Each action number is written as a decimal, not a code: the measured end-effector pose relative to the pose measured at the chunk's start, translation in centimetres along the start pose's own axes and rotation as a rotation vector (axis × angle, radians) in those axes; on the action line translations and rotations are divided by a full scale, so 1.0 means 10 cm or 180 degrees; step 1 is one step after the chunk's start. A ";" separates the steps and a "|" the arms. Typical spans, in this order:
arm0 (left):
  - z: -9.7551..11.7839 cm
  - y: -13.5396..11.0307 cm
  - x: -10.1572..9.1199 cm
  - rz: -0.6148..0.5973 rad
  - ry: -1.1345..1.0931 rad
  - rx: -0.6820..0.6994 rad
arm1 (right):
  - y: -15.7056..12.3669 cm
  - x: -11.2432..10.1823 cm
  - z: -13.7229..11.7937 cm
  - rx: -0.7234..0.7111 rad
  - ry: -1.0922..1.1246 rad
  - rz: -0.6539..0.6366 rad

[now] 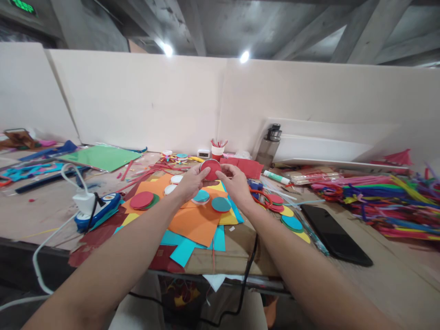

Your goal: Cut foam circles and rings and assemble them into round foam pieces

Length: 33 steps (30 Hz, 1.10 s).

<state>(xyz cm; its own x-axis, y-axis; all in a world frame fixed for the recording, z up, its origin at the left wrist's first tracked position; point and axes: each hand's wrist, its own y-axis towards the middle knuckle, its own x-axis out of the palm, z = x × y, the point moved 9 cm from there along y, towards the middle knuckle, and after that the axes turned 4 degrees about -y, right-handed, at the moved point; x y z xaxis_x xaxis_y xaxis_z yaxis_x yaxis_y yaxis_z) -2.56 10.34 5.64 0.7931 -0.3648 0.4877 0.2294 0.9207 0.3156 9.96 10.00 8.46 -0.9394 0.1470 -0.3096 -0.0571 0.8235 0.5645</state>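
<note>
A round red paper disc (211, 169) with a pale rim is held up above the middle of the table. My left hand (190, 184) pinches its left side, thumb on the face. The fingers of my right hand (236, 181) close on its right edge. Beneath the hands lie orange paper sheets (195, 225) with a blue-topped white disc (200, 196) and a teal disc (221, 205). White discs (176, 179) sit beside my left hand. Red and green discs (141, 200) are stacked further left.
At right are a black phone (335, 233), coloured discs (292, 222), and bundles of pipe cleaners (388, 201). A bottle (268, 146) and a glue stick (277, 177) stand or lie behind. At left, a power strip (98, 211) trails a white cable near green sheets (101, 156).
</note>
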 end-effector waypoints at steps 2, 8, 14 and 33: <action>0.00 -0.01 0.02 -0.0028 -0.0006 -0.0069 | 0.00 0.03 0.04 0.0051 -0.0007 -0.0078; -0.01 -0.07 0.15 -0.0276 0.0089 -0.0254 | 0.00 0.02 0.16 0.0439 0.0423 -0.0021; -0.02 -0.07 0.12 -0.0086 0.0161 -0.0299 | -0.02 0.08 0.26 0.0745 0.0817 -0.0073; -0.11 -0.04 0.05 -0.0130 -0.0140 -0.0661 | 0.01 0.08 0.31 0.0828 0.0919 -0.0177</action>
<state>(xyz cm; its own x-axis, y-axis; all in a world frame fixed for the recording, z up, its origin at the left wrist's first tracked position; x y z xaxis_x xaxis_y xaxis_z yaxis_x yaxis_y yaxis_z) -1.64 9.94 4.85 0.7565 -0.4040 0.5144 0.3759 0.9121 0.1635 10.22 11.95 5.86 -0.9959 -0.0313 -0.0852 -0.0578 0.9427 0.3287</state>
